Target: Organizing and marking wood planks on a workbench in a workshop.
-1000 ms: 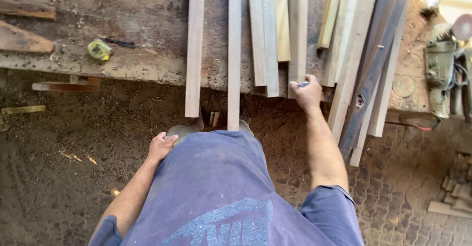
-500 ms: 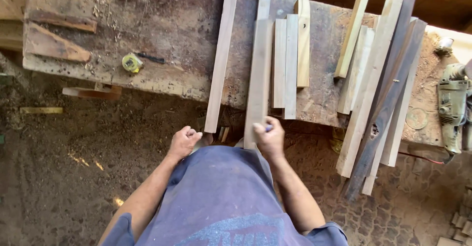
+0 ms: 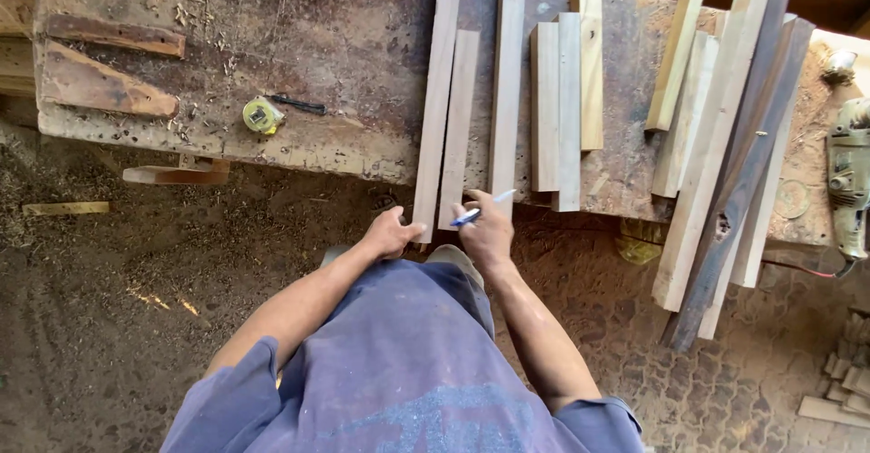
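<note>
Head view: left hand [image 3: 391,233] fingers curled against near end of long plank [image 3: 438,100]; right hand [image 3: 485,231] clenched on blue pen [image 3: 478,210], touching short plank [image 3: 458,127] on workbench [image 3: 299,63].

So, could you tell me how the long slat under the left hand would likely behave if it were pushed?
The long wooden slat looks stiff and should slide, not bend. It lies flat, so rolling seems unlikely. Its near end overhangs the workbench edge by the left hand, so downward pressure there might tip it.
</note>
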